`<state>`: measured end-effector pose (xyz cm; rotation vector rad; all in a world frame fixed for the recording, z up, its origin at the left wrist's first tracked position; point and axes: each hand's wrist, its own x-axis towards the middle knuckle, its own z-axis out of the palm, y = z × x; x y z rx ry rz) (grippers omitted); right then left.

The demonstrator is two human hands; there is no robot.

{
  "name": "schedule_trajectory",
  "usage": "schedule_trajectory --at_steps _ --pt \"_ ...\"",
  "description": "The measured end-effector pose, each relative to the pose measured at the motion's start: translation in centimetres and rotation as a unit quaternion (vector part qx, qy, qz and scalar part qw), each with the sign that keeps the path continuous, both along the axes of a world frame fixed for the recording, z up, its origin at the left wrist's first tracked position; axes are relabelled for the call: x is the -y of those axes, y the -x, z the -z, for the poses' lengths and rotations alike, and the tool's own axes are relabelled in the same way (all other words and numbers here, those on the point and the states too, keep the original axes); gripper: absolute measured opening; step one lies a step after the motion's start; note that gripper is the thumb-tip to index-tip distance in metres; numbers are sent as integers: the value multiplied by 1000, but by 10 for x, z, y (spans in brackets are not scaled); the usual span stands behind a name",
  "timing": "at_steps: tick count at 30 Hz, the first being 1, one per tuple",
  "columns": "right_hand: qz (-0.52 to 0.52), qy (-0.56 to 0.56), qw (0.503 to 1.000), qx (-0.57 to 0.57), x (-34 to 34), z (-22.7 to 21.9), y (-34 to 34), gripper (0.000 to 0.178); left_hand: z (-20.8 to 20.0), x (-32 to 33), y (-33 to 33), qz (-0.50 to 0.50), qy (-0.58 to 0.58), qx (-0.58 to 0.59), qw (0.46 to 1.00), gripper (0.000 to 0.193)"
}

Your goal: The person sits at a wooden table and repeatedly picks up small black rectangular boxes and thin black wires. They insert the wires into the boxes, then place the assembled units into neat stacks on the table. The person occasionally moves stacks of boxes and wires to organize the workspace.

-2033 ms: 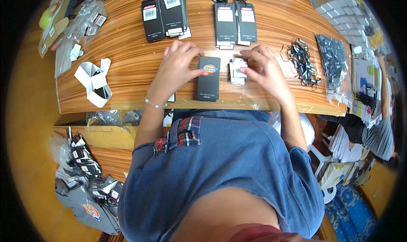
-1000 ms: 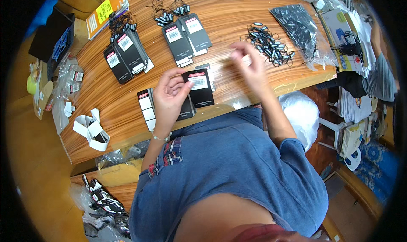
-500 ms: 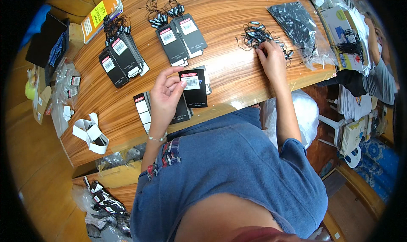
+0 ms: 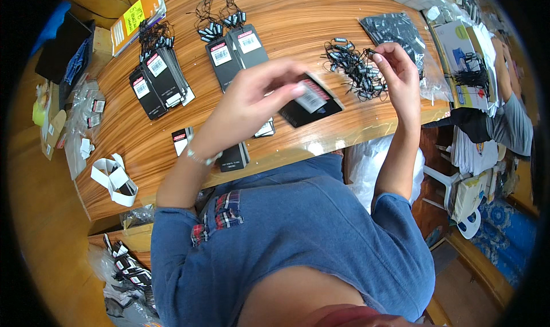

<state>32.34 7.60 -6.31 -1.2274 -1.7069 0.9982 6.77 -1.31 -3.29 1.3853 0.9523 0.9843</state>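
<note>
My left hand [image 4: 258, 92] is closed on a black hang tag [image 4: 303, 114] with a white barcode sticker, held tilted above the table and a little blurred. To the right, my right hand [image 4: 401, 75] is raised with thumb and forefinger pinched on a black tag string [image 4: 370, 53]. Just left of that hand lies a tangled pile of black tag strings [image 4: 354, 69] with small plastic locks. Below my left wrist, more black hang tags [image 4: 232, 158] lie near the table's front edge, partly covered by my arm.
Stacks of strung hang tags [image 4: 163, 77] lie at the table's left and another strung pair [image 4: 250, 46] at its back middle. A clear bag of black strings [image 4: 395, 29] lies back right. A white paper band [image 4: 117, 181] sits front left. Beyond the right edge, another person's grey sleeve [image 4: 510, 123] shows.
My left hand has lifted the hang tag and carried it right, toward the string pile. My right hand has come up from the pile, pinching a string.
</note>
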Motion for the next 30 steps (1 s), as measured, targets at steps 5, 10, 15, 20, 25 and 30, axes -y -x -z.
schedule_trajectory --at_steps 5,10,15,20,25,30 --pt "39 -200 966 158 5 -15 16 13 8 -44 -30 26 -208 -123 970 18" --pt "34 -185 960 207 5 -25 19 22 19 -61 -48 40 -253 -175 951 19" --pt "-32 -107 993 39 -1 -19 14 25 33 -88 -62 80 -290 -126 945 18" --pt "-82 85 956 -270 -11 -15 -2 26 31 -90 -59 103 -187 -147 966 22" --pt "-185 244 782 -544 -8 -4 -11 22 35 -90 -53 98 -121 -106 982 23" --pt "-123 221 841 -479 -5 8 -16 20 35 -93 -53 117 -153 -125 973 19"
